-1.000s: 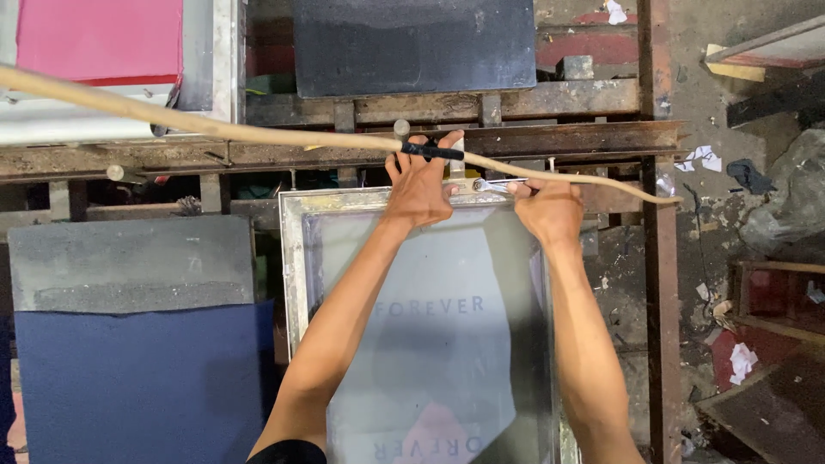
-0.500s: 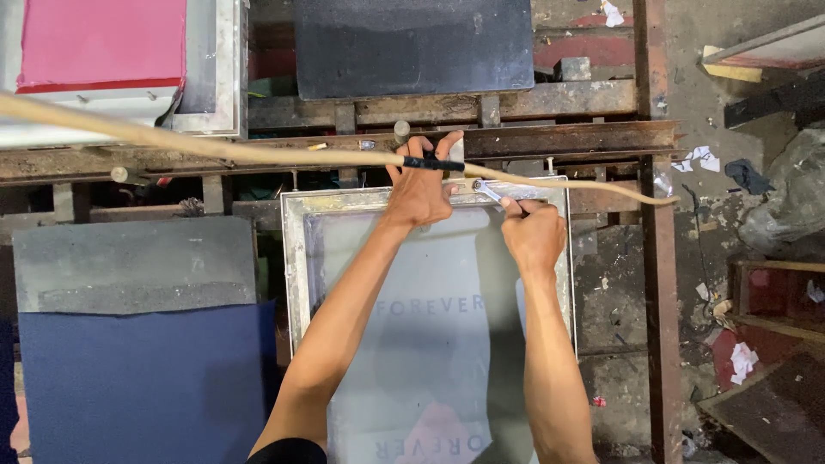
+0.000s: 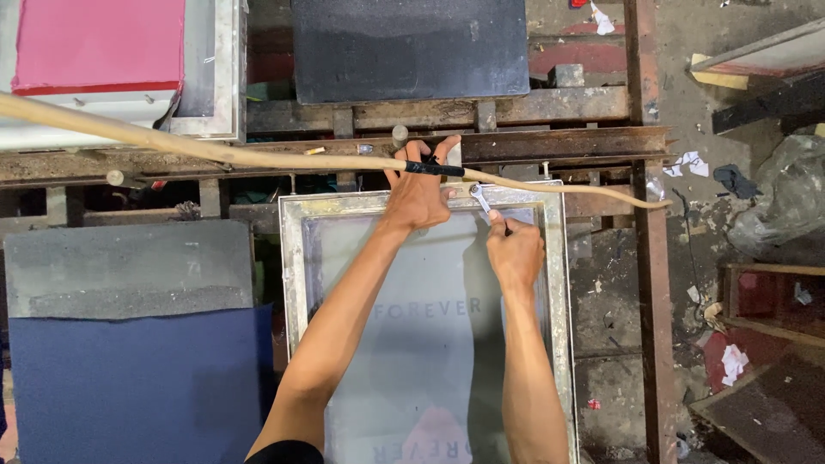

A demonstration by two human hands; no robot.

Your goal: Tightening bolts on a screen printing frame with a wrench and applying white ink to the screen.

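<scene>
At the far left a pink panel lies on a pale frame, and nearer on that side a grey slab sits on a dark blue board. A long bent wooden stick runs from the left edge across the rusty rail to the right.

In the middle lies the screen frame, a metal-edged mesh with lettering showing through it, its far edge tucked against the rail. The left hand is spread flat over that far edge, fingers open and splayed, reaching up to the stick where a black band wraps it; it presses rather than grips. Just to its right, the right hand is closed around the handle of a small spanner, whose head sits at the frame's far edge, apparently on a fastener too small to make out.

To do this turning well, I would judge that the spanner's head needs to seat squarely before force goes on, with short, even swings, since the left fingers lie close beside it. The flat hand should keep the frame from shifting against the rail.

At the right, a dark slab lies beyond the rail, and scraps of paper dot the dirty floor.
</scene>
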